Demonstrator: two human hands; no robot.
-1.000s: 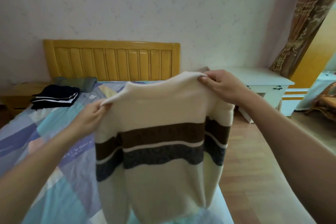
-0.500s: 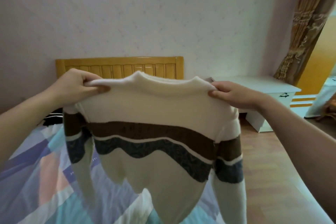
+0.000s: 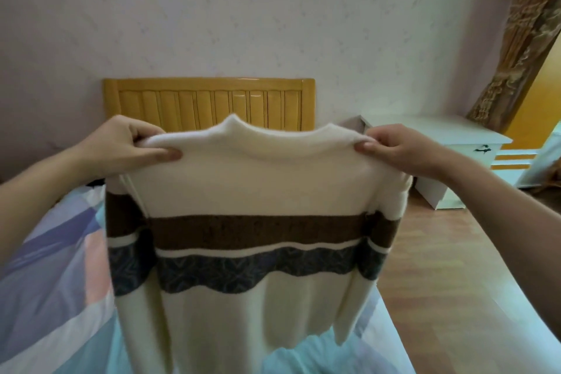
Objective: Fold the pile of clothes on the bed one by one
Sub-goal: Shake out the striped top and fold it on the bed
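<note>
Above the bed (image 3: pixel 54 267), striped sweater (image 3: pixel 258 191) hanging, shoulders pinched by both hands (image 3: pixel 127 146)

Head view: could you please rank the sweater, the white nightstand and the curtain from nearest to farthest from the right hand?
1. The sweater: the right hand pinches its shoulder.
2. The white nightstand: just behind the hand, to its right.
3. The curtain: farthest, up in the right corner.

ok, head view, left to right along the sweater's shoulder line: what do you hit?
left hand pinching one shoulder → sweater collar → right hand pinching the other shoulder → white cabinet → curtain
</note>
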